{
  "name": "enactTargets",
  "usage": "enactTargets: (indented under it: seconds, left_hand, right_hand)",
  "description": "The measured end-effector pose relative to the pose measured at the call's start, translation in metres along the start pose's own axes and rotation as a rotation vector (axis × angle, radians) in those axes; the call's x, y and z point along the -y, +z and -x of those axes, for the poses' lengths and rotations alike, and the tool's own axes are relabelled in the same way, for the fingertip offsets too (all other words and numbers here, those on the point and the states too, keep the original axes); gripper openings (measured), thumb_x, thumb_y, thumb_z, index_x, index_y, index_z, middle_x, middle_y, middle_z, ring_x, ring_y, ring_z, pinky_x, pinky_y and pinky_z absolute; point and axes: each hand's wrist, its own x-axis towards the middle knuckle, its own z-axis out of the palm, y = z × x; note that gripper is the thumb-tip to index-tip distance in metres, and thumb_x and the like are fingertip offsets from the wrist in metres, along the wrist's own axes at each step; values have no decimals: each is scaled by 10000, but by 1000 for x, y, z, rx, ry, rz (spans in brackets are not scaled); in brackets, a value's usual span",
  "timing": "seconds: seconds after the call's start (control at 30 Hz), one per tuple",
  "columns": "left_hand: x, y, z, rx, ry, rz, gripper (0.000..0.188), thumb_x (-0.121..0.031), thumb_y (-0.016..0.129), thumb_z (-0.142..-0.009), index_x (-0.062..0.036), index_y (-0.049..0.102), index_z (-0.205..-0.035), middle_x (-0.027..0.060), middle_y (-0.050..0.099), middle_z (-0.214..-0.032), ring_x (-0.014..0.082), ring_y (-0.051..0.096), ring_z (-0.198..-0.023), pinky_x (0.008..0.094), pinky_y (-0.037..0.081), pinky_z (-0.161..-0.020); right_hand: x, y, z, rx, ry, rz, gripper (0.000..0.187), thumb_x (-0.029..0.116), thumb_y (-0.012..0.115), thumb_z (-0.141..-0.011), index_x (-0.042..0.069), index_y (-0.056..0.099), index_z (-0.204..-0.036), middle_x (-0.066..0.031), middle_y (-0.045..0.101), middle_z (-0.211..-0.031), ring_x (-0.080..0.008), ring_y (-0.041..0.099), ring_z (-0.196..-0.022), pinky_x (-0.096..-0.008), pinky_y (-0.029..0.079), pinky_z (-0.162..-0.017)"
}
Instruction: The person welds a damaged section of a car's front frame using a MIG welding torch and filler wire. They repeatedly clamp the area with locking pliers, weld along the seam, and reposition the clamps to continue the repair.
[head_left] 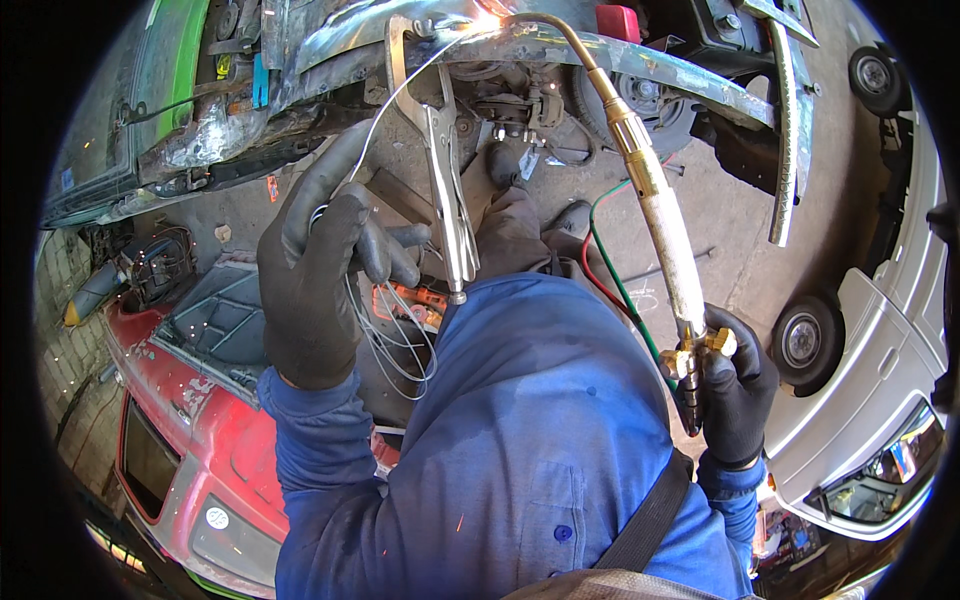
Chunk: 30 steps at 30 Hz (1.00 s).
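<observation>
My gloved left hand pinches a thin filler wire, whose far end reaches the bright glow on the metal panel. The rest of that wire hangs in loose coils below the hand. In my gloved right hand is a brass welding torch, gripped near its valve knobs. Its bent tip points at the glowing spot, where sparks fly. Locking C-clamp pliers hang from the panel edge between my hands, close to the left fingers. Glare hides the exact joint.
Green and red hoses run below the torch. A red car body stands at left, a white vehicle at right. A perforated metal strip juts down at upper right. An orange tool lies beneath the wire coils.
</observation>
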Motion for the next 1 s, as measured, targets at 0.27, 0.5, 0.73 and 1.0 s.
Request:
enactTargets:
  seconds: [0.27, 0.5, 0.73, 1.0]
  left_hand:
    - [0, 2, 3, -17, 1, 88, 482, -173, 515, -1115, 40, 570, -1544, 19, 550, -609, 135, 621, -562, 365, 638, -777]
    - [-3, 55, 23, 309, 671, -155, 483, -148, 815, -962, 38, 686, -1389, 86, 721, -761, 148, 660, -575, 346, 562, -551]
    - [-6, 114, 52, 578, 809, -131, 549, -236, 832, -900, -7, 640, -1361, 94, 710, -846, 282, 718, -714, 427, 567, -645]
    - [-2, 121, 55, 566, 914, -225, 615, -269, 876, -882, -45, 651, -1410, 52, 637, -760, 240, 664, -642, 411, 507, -561]
  right_hand:
    - [-4, 0, 1, -21, -19, 4, 659, 480, 770, -1014, -58, 684, -1385, -141, 743, -1255, -205, 694, -1136, -377, 540, -1031]
    - [1, -2, -1, 37, 23, -99, 797, 628, 739, -995, -72, 652, -1367, -118, 755, -1106, -159, 715, -959, -320, 578, -860]
    - [7, 5, 5, 13, -43, -172, 866, 658, 779, -945, -99, 648, -1347, -144, 762, -1173, -200, 724, -1070, -355, 580, -950]
    - [2, -1, 11, 29, -76, -126, 875, 694, 735, -960, -95, 656, -1331, -136, 762, -1164, -192, 718, -1057, -359, 578, -941]
